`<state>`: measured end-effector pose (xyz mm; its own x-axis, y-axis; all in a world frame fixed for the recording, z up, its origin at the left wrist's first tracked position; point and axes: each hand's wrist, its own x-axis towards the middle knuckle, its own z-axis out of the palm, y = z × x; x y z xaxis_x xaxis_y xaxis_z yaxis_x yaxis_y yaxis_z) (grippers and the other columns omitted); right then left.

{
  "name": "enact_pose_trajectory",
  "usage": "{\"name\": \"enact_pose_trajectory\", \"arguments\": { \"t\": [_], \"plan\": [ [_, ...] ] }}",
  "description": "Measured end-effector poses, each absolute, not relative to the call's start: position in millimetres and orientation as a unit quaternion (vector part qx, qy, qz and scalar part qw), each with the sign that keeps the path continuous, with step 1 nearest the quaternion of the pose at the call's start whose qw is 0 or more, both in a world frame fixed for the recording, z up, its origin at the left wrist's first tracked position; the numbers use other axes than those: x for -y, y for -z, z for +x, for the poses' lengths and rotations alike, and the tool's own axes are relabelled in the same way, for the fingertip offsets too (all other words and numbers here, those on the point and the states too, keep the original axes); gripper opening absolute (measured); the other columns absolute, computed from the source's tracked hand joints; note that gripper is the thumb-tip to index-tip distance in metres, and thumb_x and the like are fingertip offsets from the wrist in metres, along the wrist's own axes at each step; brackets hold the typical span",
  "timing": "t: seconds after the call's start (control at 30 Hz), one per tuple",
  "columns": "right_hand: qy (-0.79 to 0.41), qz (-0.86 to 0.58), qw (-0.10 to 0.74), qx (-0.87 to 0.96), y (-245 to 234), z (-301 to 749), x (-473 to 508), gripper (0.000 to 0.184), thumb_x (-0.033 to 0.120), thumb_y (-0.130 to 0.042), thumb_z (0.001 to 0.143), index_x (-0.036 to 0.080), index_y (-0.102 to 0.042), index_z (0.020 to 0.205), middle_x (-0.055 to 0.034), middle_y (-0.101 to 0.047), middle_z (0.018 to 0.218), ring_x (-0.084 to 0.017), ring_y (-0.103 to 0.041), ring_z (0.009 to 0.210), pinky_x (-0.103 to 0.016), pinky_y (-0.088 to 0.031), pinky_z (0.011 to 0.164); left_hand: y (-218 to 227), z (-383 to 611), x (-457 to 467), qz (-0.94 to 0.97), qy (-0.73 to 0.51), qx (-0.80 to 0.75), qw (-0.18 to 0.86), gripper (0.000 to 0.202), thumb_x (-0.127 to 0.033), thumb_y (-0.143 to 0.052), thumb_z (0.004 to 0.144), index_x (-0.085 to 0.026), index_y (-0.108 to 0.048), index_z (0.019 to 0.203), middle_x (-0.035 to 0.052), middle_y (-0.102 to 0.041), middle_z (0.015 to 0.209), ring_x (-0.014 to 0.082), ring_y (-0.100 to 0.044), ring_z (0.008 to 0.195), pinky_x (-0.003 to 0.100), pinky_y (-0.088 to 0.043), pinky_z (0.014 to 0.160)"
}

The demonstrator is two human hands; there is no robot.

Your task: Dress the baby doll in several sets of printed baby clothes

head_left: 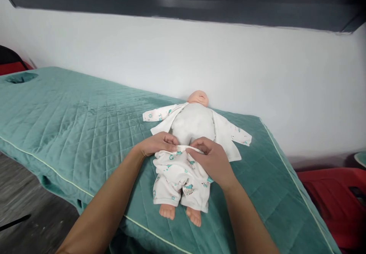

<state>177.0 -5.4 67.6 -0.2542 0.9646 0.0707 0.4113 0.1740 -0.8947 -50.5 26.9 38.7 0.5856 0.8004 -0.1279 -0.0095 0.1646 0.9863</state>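
Note:
A baby doll (194, 122) lies on its back on a green quilted bed (85, 124), head toward the wall. An open white printed jacket (225, 132) is spread beside its bare grey torso. White printed trousers (177, 177) cover its legs, bare feet sticking out. My left hand (158, 143) pinches the trousers' waistband at the doll's left side. My right hand (213, 160) grips the same waistband on the other side, fingers curled over the band.
The bed runs along a white wall (257, 74) under a dark window frame (200, 2). A face hole (20, 77) is at the bed's far left end. A red bed (331, 196) stands to the right; dark floor (23, 216) lies at the lower left.

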Motion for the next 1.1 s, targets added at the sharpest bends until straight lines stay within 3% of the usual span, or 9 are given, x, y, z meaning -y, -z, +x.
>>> {"name": "enact_pose_trajectory", "arguments": {
  "t": [0.17,0.37,0.57,0.7,0.93,1.1],
  "plan": [
    [-0.461,-0.506,0.421,0.595,-67.0,195.7,-6.5,0.029,0.047,-0.077,0.074,0.020,-0.064,0.078,0.0003,-0.065,0.066,-0.013,-0.051,0.056,-0.026,-0.036,0.053,-33.4,-54.8,-29.2,0.528,-0.347,-0.349,0.692,0.034,-0.039,-0.085,0.059,-0.011,-0.070,0.072,0.0021,-0.062,0.061,0.0092,-0.048,0.050,0.020,-0.034,0.047],
    [-0.475,-0.522,0.390,0.592,-59.2,220.4,-23.0,0.038,0.056,-0.071,0.076,0.019,-0.064,0.072,0.0030,-0.056,0.057,-0.011,-0.041,0.051,-0.025,-0.027,0.048,-29.4,-49.0,-33.9,0.425,-0.483,-0.348,0.681,0.034,-0.038,-0.083,0.064,-0.013,-0.060,0.066,-0.0032,-0.053,0.056,0.0066,-0.045,0.049,0.019,-0.033,0.048],
    [-0.558,-0.460,0.490,0.487,-58.4,224.0,-24.8,0.027,0.040,-0.078,0.069,0.023,-0.063,0.083,0.0044,-0.059,0.068,-0.011,-0.047,0.054,-0.024,-0.033,0.052,-28.3,-44.8,-38.3,0.358,-0.541,-0.379,0.660,0.035,-0.038,-0.085,0.063,-0.014,-0.063,0.075,-0.0015,-0.060,0.064,0.0094,-0.053,0.054,0.022,-0.039,0.054],
    [-0.593,-0.383,0.540,0.459,-59.2,223.1,-26.6,0.036,0.028,-0.079,0.065,0.028,-0.062,0.097,0.0028,-0.065,0.089,-0.014,-0.058,0.070,-0.027,-0.044,0.065,-27.3,-40.7,-39.4,0.344,-0.581,-0.402,0.618,0.038,-0.041,-0.085,0.061,-0.014,-0.065,0.080,0.0002,-0.064,0.070,0.0116,-0.057,0.059,0.024,-0.042,0.058],
    [-0.541,-0.433,0.587,0.418,-34.3,222.7,-45.3,0.041,0.025,-0.086,0.056,0.023,-0.062,0.089,0.0042,-0.062,0.082,-0.011,-0.057,0.068,-0.025,-0.045,0.066,-21.9,-38.9,-45.2,0.353,-0.586,-0.412,0.602,0.042,-0.044,-0.085,0.061,-0.013,-0.066,0.082,0.0001,-0.063,0.070,0.0111,-0.056,0.060,0.023,-0.041,0.058],
    [-0.411,-0.521,0.574,0.480,-16.0,225.1,-55.2,0.034,0.038,-0.082,0.060,0.020,-0.064,0.083,0.0019,-0.062,0.077,-0.013,-0.055,0.068,-0.026,-0.044,0.064,-16.2,-39.9,-52.4,0.404,-0.551,-0.443,0.580,0.039,-0.048,-0.080,0.065,-0.014,-0.064,0.080,-0.0007,-0.061,0.071,0.0124,-0.054,0.065,0.025,-0.041,0.062]
  ]
}}
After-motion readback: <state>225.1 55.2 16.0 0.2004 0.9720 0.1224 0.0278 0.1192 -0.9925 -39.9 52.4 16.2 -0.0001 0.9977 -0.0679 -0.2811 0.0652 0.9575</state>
